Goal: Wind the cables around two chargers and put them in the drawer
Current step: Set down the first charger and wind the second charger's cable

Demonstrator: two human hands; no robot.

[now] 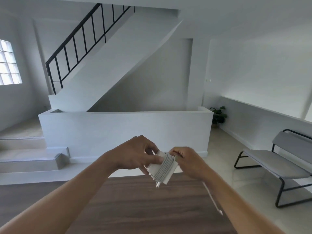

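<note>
Grip first: left hand (135,154) has its fingers pinched onto the left end of the white charger (162,168), thumb on the near face, so it's holding the block up in the air above the far edge of the wooden surface (135,203). Right hand (187,161) is curled tight at the charger's right end, fingers closed on the cable (164,167) up by the top corner. Cable's already looped a bunch of times around the middle of the block, neat side-by-side turns. One short end with a plug pokes out below the charger, kinda blurry. A second loose stretch hangs down under the right wrist and ends in a white connector (220,212) near the right edge of the surface. Can't see a second charger or the drawer anywhere in this view. Farther out: a grey bench (276,162) on the right, a white half wall (125,130) across the middle, a staircase with a black railing (76,46) behind it, and a small potted plant (218,115) in the far right corner.
</note>
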